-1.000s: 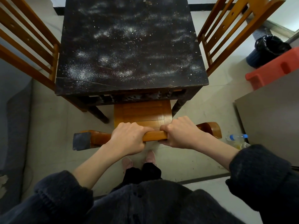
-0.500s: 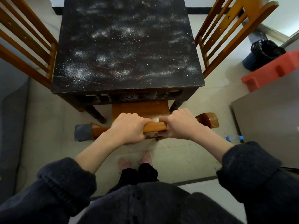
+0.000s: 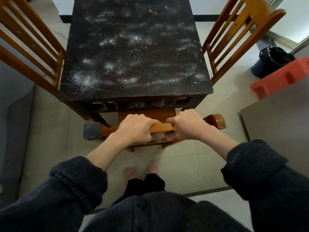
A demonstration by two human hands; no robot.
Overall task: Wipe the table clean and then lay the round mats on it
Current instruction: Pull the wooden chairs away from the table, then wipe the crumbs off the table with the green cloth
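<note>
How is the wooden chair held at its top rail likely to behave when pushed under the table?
The chair looks like rigid wood, so it probably won't flex. Both the left hand and right hand grip high up, so it might tip rather than slide on the floor.

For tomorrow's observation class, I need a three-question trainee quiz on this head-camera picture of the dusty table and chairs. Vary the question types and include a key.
1. True or false: the dark table has already been wiped clean.
2. What do the left hand and right hand grip? A) a cloth B) the top rail of a chair C) a round mat
3. Fill in: the tabletop is scattered with white ____.

Key: 1 false; 2 B; 3 powder.
</note>
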